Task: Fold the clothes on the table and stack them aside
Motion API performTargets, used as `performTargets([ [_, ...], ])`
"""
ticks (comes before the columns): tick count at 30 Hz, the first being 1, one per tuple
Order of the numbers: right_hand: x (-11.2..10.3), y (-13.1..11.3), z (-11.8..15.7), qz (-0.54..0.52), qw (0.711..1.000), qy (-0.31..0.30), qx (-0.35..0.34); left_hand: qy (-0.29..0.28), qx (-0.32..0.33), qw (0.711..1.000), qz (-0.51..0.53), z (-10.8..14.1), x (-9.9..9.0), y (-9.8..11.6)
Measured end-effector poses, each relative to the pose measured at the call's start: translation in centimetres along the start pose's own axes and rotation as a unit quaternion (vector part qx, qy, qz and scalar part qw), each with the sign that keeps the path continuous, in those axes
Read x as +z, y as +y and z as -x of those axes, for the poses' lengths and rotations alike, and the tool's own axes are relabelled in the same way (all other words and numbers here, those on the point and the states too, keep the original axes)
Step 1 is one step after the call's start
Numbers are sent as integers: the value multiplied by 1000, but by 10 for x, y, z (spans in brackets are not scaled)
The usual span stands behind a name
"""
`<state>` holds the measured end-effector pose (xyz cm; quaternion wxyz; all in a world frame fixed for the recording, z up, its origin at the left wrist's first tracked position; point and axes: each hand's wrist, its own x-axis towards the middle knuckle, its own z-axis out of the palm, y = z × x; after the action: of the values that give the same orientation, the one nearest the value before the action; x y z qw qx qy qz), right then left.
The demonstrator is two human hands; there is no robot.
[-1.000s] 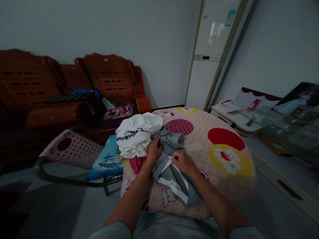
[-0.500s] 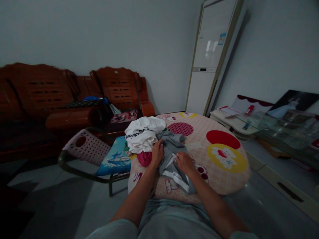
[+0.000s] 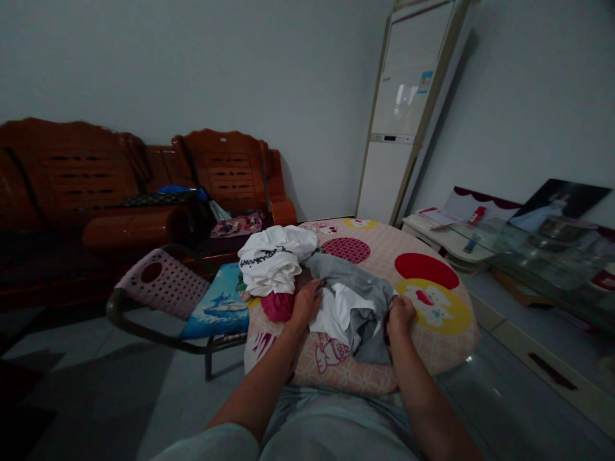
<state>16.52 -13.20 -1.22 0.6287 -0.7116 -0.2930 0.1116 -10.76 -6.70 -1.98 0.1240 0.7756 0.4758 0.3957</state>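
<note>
A grey and white garment [image 3: 358, 304] lies crumpled on the round table's patterned cloth [image 3: 379, 246], near its front edge. My right hand [image 3: 401, 315] is closed on the garment's right edge. At its left edge my left hand [image 3: 307, 302] has its fingers curled on the white part. Just left of and behind my left hand is a heaped white cloth with black lettering [image 3: 273, 256], and a dark pink cloth [image 3: 277, 307] sticks out beneath it.
A folding chair [image 3: 168, 282] with a blue seat cover stands against the table's left side. Behind are wooden sofas [image 3: 225, 169] with cloths on them. A glass-topped stand [image 3: 538, 250] is at the right, a tall white air conditioner [image 3: 389, 173] at the back.
My right hand has moved right with the garment's edge, spreading it wider. More of its white part now shows. My left hand has shifted slightly right.
</note>
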Motion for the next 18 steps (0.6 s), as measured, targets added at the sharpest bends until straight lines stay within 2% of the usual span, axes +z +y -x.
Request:
performTargets([
  [2,2,1,1,1,1000,-3,-10,-17,10,1000,-11,1,0,1],
  [7,5,5,-3,2,1000,-9,-26,-7,16,1000,-26,1,-1,2],
  [13,3,3,-4,-5,1000,-9,-28,-22,15,999,-24,0,-4,5],
  [18,3,0,-2,-10,999,-29,-19,-19,96,995,-15,2,-7,24],
])
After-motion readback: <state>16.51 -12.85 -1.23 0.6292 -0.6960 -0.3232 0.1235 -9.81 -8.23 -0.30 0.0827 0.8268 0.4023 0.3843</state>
